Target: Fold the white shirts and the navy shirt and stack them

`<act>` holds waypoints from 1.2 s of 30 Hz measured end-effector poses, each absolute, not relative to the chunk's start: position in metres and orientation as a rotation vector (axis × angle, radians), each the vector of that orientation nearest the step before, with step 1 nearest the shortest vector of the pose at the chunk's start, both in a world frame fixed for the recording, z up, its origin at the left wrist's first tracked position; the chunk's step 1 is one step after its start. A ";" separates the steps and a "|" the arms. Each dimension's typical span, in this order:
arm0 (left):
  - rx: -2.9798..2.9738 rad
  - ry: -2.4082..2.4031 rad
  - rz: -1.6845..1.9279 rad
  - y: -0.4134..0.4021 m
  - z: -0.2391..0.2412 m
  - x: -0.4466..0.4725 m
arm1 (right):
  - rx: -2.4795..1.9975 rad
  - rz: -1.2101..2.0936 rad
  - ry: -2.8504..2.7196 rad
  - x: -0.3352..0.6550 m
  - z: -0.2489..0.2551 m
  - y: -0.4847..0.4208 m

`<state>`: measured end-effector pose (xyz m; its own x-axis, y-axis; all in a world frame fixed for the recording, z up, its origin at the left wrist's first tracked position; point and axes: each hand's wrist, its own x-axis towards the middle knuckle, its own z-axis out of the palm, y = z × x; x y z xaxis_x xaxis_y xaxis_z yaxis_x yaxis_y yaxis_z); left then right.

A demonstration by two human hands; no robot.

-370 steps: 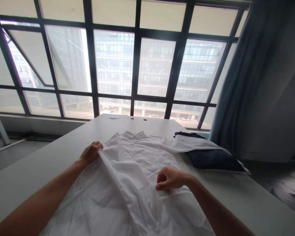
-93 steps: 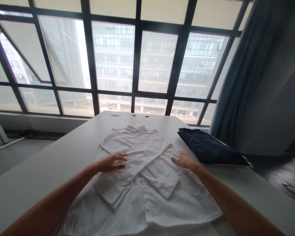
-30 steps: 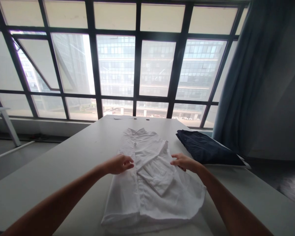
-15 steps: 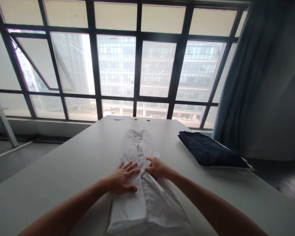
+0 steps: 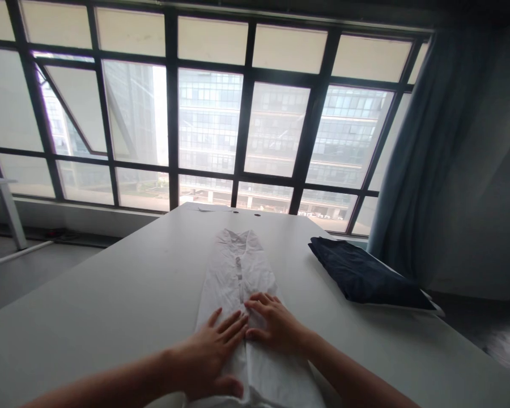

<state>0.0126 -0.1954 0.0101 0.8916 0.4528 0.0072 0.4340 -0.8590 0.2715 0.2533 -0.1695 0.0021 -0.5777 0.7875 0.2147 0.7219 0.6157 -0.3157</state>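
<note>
A white shirt (image 5: 259,272) lies front up on the white table, its collar toward the window and its sides tucked into a narrow strip. Flat on the left half of the shirt rests my left hand (image 5: 215,351), its fingers spread. On the right half, beside the front placket, lies my right hand (image 5: 276,323) with fingers stretched and slightly bent. The fingertips of both hands come close together near the shirt's middle line. Part of the shirt's lower end is hidden under my left hand and cut off by the bottom of the view.
Folded dark navy cloth (image 5: 365,275) lies at the right edge of the white table (image 5: 144,306), with something white beneath it. A blue-grey curtain (image 5: 425,170) hangs at the right. Windows fill the far side. Another table's leg (image 5: 12,218) stands at left.
My right hand has gone from pinching the shirt's right front to lying on it. Both hands have come nearer to me, and the right front now looks smoother.
</note>
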 end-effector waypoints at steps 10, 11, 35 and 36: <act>2.739 0.694 0.160 -0.207 0.006 -0.003 | -1.358 0.234 -2.562 0.257 -0.008 -0.145; 2.745 0.703 0.161 -0.196 0.006 -0.001 | -1.421 0.189 -2.536 0.258 -0.008 -0.138; 2.650 1.171 0.213 -0.135 0.032 -0.025 | -1.784 0.235 -2.342 0.309 -0.017 -0.105; 2.672 1.194 0.222 -0.136 0.032 -0.024 | -1.784 0.244 -2.341 0.309 -0.017 -0.105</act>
